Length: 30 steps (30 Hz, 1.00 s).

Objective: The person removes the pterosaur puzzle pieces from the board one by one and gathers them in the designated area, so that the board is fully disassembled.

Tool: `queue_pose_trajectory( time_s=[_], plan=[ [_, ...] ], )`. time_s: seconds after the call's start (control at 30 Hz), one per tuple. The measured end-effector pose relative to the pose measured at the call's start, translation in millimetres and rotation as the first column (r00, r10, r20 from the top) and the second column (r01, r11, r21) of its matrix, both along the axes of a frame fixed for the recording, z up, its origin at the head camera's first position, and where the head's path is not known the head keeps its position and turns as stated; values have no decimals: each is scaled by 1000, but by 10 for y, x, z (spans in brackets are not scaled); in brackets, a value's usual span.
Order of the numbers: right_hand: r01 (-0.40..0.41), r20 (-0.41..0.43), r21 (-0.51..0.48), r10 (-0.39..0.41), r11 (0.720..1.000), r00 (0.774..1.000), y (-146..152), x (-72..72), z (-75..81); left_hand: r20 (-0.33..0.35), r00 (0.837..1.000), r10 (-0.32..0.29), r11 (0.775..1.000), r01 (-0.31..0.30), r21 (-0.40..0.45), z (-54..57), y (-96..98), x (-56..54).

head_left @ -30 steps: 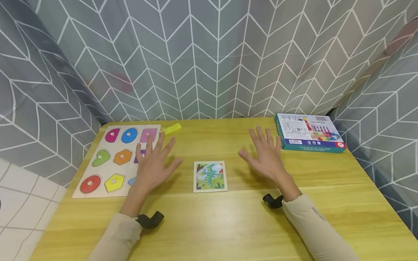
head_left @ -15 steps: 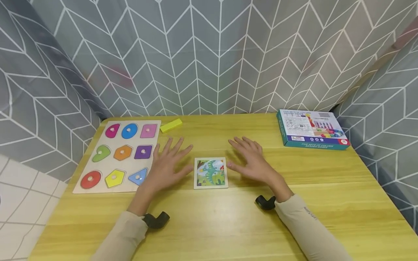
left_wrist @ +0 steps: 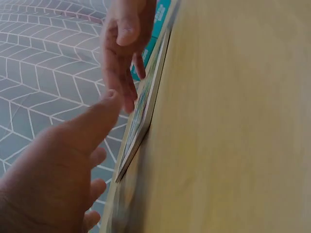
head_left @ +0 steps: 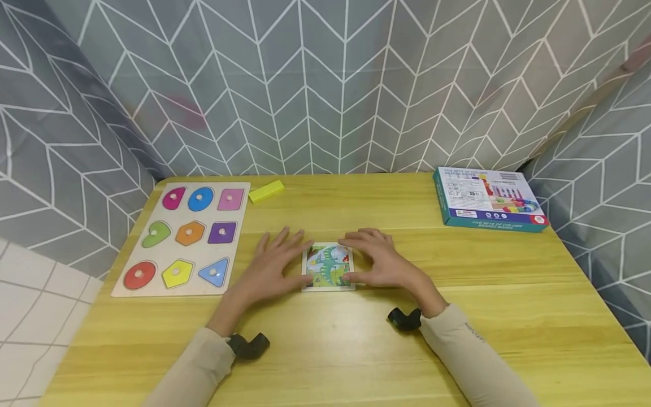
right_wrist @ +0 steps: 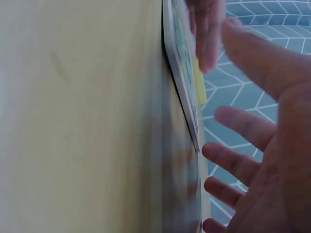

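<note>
Between relaxed, empty fingers (head_left: 299, 249), a squarish dinosaur puzzle (head_left: 328, 267), pale-edged, teal and green.

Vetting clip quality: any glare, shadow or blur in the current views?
Head: pale glare on the table, dinosaur on the puzzle recognisable; left wrist: lettering on the box too blurred to read; right wrist: hazy dark shadow beside the puzzle.

From afar I see beige sleeves (head_left: 190, 373), dark lettering (head_left: 474, 332) on the right one, and bent black wrist pieces (head_left: 249, 349).
</note>
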State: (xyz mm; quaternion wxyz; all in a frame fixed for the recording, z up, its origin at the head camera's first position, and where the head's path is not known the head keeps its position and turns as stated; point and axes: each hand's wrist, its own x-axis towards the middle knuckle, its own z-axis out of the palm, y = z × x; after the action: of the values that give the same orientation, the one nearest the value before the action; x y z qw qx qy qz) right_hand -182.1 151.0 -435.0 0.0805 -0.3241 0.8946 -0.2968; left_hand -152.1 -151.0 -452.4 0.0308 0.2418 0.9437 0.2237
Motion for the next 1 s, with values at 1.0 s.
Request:
queue_pose_trajectory(
  time_s=[1.0],
  plan=[
    [47, -47, -28, -48, 998, 998, 30, -47, -188, -111, 993, 41, 999, -43, -18, -81, 111, -149]
  ],
)
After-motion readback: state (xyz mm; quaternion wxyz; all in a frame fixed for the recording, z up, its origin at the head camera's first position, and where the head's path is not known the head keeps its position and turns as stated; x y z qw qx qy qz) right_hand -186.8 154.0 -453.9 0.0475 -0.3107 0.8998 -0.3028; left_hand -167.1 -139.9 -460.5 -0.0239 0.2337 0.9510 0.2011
